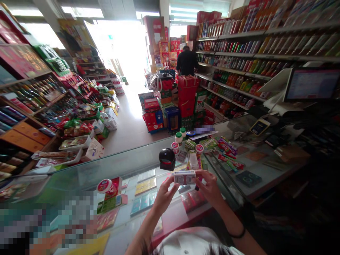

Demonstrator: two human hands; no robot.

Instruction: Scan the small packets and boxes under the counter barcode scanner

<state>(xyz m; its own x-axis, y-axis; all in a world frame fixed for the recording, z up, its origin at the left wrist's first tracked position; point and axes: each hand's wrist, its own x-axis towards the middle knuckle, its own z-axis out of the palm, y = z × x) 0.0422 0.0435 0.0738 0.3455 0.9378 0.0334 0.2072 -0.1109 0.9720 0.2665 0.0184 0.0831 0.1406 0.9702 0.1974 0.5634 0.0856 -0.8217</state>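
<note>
Between my two hands is a small whitish rectangular pack (pixel 184 177) with a reddish printed middle, held level above the glass counter (pixel 170 212). The fingers of my left hand (pixel 168 189) grip its left end. At the other end my right hand (pixel 209 186) pinches it. The print is too small to read. Just beyond the pack stands a round black scanner (pixel 166 159) on the glass. Behind and right of it are round tubs with pink and white lids (pixel 199 148), green-capped bottles (pixel 179 138) and small green boxes (pixel 190 144).
A tub (pixel 105 186) lies beside small boxes at the left on the counter. Candy packs (pixel 231 163) are at the right, below a monitor (pixel 313 85). Past the counter are stacked red boxes (pixel 187 95), bottle shelves (pixel 239 46) and a person in black (pixel 186 61).
</note>
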